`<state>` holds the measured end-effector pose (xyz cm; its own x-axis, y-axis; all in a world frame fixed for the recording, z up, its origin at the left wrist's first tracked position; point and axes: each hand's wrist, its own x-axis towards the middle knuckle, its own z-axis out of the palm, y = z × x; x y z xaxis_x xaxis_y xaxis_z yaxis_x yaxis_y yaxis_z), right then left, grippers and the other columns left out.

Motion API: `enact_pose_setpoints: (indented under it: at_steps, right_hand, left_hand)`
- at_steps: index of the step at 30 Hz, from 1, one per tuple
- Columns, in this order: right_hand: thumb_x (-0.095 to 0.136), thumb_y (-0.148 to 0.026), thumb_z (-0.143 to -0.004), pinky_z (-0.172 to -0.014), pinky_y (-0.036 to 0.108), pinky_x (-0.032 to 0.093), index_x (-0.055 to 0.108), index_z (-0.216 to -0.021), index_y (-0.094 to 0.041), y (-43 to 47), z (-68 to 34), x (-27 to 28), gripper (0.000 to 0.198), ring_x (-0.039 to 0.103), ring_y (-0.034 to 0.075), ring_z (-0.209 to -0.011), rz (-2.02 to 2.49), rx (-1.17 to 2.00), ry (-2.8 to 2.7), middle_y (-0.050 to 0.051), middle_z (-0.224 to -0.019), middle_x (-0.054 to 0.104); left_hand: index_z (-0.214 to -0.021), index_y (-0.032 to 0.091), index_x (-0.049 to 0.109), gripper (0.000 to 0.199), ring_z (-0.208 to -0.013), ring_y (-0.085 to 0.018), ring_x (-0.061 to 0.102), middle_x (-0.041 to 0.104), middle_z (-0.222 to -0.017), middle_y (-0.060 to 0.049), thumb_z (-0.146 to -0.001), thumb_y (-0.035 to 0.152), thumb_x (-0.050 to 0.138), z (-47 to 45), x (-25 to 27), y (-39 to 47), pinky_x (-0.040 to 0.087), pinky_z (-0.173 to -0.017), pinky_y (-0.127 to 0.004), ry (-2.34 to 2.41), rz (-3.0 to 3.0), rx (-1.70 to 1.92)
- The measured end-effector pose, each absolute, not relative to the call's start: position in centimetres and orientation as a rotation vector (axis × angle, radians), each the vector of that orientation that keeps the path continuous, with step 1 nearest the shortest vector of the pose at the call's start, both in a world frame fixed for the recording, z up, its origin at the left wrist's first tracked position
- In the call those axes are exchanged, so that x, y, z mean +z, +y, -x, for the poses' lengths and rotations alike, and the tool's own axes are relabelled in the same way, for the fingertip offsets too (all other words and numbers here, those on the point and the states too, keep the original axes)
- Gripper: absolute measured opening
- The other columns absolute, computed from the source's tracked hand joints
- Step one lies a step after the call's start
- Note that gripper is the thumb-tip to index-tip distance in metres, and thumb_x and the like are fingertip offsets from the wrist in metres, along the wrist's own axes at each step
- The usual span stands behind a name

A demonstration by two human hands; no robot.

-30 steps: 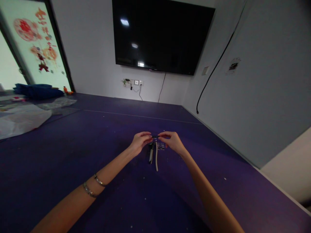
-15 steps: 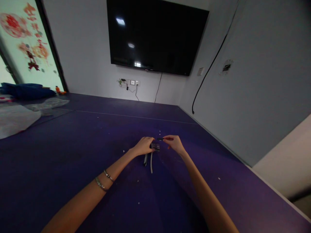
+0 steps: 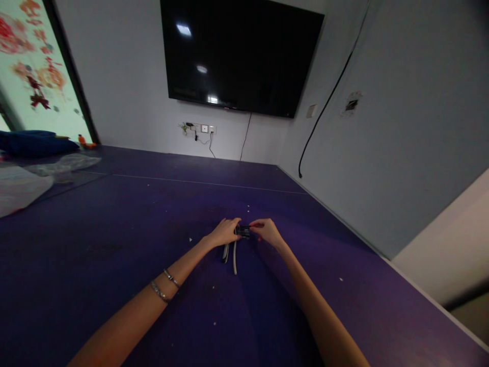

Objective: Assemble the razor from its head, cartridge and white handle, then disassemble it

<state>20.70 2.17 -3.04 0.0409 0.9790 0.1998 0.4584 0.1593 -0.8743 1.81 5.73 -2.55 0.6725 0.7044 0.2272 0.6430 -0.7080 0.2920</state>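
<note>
My left hand [image 3: 226, 232] grips the left side of a small dark rectangular block [image 3: 243, 232] between fingertips and thumb. My right hand [image 3: 268, 232] pinches a thin black piece [image 3: 247, 227] at the block's upper right edge; whether it sits in or only against the block is too small to tell. A pale grey strip [image 3: 235, 259] extends from beneath my left hand toward me. Beside it lies a shorter black-and-grey strip [image 3: 225, 253]. How the strips join the block is hidden by my fingers.
The purple surface [image 3: 160, 285] carries several small white scraps [image 3: 190, 239]. Clear plastic sheeting [image 3: 26, 186] and dark blue cloth [image 3: 38, 143] lie at the left. Beyond are a wall-mounted television [image 3: 244, 56], sockets [image 3: 205, 129] and a hanging black cable [image 3: 332, 94].
My right hand has moved left and slightly down, bringing the thin black piece from above the block to its upper edge. My left hand keeps its grip. The view has shifted slightly.
</note>
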Motion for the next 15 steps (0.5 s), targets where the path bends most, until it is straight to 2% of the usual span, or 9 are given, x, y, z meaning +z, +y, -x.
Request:
enact_pose_setpoints:
  at_steps: [5,15]
  right_hand:
    - [0.060,-0.022,-0.067,-0.031,0.015,0.038,0.069,-0.082,-0.013,2.06,-20.48,-3.55,0.020,0.047,0.006,-0.040,1.422,0.767,-1.606,0.001,-0.064,0.064]
    - [0.059,-0.020,-0.068,-0.031,0.013,0.036,0.070,-0.082,-0.014,1.97,-20.17,-3.83,0.019,0.047,0.005,-0.040,1.460,0.711,-1.654,0.000,-0.063,0.065]
  left_hand:
    - [-0.125,0.014,0.041,0.059,-0.108,-0.025,0.055,0.061,-0.114,-0.011,-0.072,0.030,0.059,-1.93,-2.77,5.63,0.032,-0.098,-0.040,1.093,-2.696,0.490]
    - [-0.126,0.014,0.040,0.058,-0.111,-0.025,0.053,0.060,-0.115,-0.012,-0.072,0.029,0.058,-2.04,-2.53,5.31,0.029,-0.100,-0.043,1.119,-2.690,0.452]
